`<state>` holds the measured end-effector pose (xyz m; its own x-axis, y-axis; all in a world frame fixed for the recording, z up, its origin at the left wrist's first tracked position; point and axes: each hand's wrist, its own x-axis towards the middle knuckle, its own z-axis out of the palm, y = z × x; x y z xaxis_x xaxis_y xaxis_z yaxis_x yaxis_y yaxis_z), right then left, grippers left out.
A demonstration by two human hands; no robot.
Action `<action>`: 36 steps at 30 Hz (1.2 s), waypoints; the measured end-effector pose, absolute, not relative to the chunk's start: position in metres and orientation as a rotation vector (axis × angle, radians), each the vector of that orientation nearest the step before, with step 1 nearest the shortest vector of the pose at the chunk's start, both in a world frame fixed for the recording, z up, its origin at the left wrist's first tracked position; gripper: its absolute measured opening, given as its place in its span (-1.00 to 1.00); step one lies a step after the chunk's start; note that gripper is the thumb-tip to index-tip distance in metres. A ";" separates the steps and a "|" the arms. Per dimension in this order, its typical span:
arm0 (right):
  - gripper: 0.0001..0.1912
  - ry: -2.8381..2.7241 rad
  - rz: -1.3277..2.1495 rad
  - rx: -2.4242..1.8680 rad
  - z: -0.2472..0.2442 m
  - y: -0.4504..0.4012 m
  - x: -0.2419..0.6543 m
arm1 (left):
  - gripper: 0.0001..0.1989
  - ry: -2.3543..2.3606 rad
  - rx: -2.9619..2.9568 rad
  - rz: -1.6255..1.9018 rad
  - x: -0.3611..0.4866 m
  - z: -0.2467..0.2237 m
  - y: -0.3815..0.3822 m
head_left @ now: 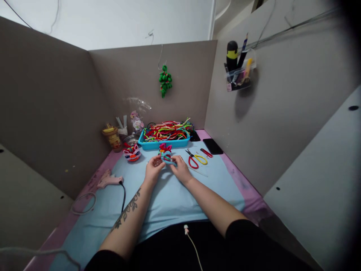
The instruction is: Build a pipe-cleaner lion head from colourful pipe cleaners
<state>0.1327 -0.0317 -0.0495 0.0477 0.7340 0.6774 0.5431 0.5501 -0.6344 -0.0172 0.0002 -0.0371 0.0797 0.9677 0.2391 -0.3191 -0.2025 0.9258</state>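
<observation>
Both hands meet over the blue cloth, at the middle of the head view. Between them is a light-blue fuzzy craft piece (167,157) with some red on it. My left hand (153,166) grips its left side, fingers curled round it. On the right side, my right hand (180,169) pinches the piece between thumb and fingers. Just beyond the hands lies a pinkish-red fuzzy piece (165,147). A red, pink and white lion-like head (132,153) stands to the left, apart from my left hand.
A blue tray (165,144) of coloured fuzzy stems stands behind. Scissors (196,159), red-handled cutters (207,153) and a black phone (213,146) lie right. A pink glue gun (109,179), a jar (113,138) and a metal bowl (131,140) are left. Partition walls enclose the table (98,222).
</observation>
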 end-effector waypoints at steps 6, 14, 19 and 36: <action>-0.87 -1.541 0.155 -1.069 -0.050 -0.030 0.140 | -0.44 0.693 1.102 1.401 -0.020 -0.037 0.003; -0.90 -1.446 0.076 -1.108 -0.045 -0.031 0.136 | -0.40 0.654 0.998 1.424 -0.014 -0.033 -0.001; -0.90 -1.449 0.093 -1.073 -0.043 -0.032 0.130 | -0.40 0.578 0.946 1.390 -0.014 -0.029 -0.003; -0.93 -1.514 0.142 -1.003 -0.044 -0.032 0.120 | -0.41 0.543 0.860 1.376 -0.014 -0.033 -0.004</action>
